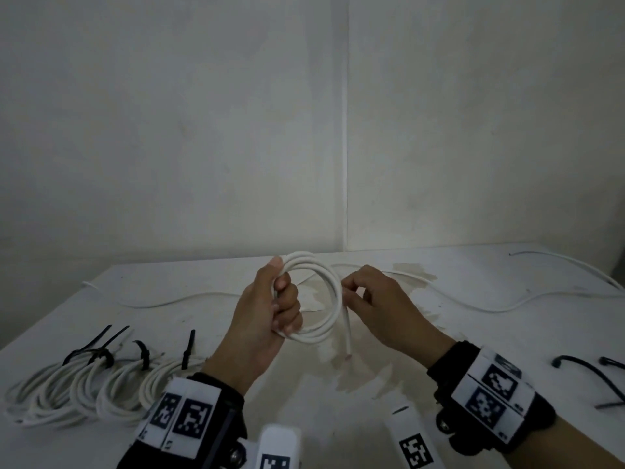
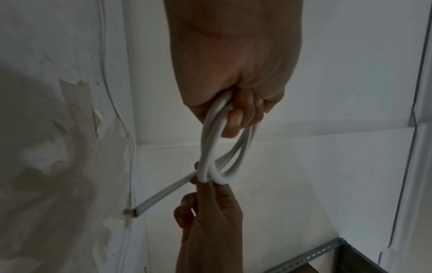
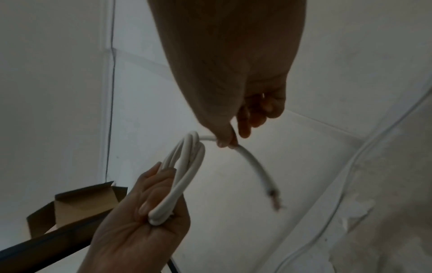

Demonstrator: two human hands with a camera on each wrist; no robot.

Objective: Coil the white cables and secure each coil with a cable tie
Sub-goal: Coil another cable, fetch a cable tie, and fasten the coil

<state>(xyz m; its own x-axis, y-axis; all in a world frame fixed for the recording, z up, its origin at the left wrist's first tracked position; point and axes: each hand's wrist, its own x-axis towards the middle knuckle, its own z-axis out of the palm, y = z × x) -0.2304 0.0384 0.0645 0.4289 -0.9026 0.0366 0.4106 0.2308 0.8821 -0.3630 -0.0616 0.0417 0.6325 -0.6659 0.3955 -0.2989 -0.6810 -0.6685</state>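
Your left hand (image 1: 267,309) grips the coil (image 1: 329,299) above mid-table (image 1: 473,333); your right hand (image 1: 382,306) pinches its loose end (image 1: 346,336). Tied coils (image 1: 84,387) crowd the near-left edge; ties (image 1: 588,374) lie near right.

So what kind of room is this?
Probably a plain workroom or storeroom: a worn white table against bare walls, tied cable coils, a metal shelf frame and a cardboard box.

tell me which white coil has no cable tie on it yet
The coil held up between both hands: the left hand grips its loops, the right hand pinches its loose end. The tied coils on the table carry black ties.
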